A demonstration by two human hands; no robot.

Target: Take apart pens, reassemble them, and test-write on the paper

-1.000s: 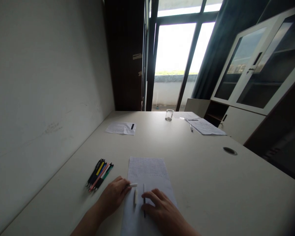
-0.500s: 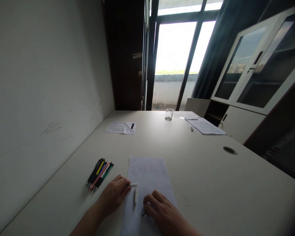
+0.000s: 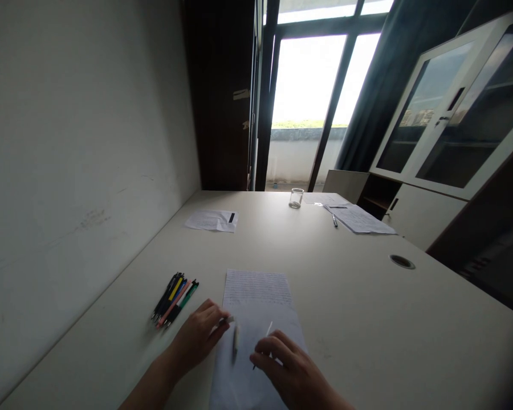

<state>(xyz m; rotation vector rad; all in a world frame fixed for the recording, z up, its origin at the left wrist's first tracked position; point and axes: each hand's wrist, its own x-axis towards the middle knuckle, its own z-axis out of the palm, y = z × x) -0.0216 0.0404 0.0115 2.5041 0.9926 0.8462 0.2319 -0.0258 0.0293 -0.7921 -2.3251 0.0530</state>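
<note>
My left hand (image 3: 202, 330) pinches a short white pen part (image 3: 229, 319) at the left edge of a sheet of paper (image 3: 256, 319). The fingers cover most of that part. My right hand (image 3: 284, 359), over the sheet, has thumb and fingers closed on a thin pen refill (image 3: 269, 328), its pale end upward and its dark tip showing below the fingers. Between both hands a white pen barrel piece (image 3: 235, 341) lies lengthwise on the paper. Handwritten lines fill the top of the sheet; around the hands it is blank.
Several pens (image 3: 174, 300) lie bunched left of the sheet. Farther back are a crumpled paper (image 3: 212, 221), a clear glass (image 3: 296, 198), stacked papers (image 3: 359, 218) and another pen (image 3: 334, 221). A round cable hole (image 3: 402, 262) is set in the desk at the right, and a wall (image 3: 89, 171) borders the left.
My right hand has lifted slightly, and the refill in it now stands more upright with its pale end showing. Less of the white part shows beyond my left fingertips.
</note>
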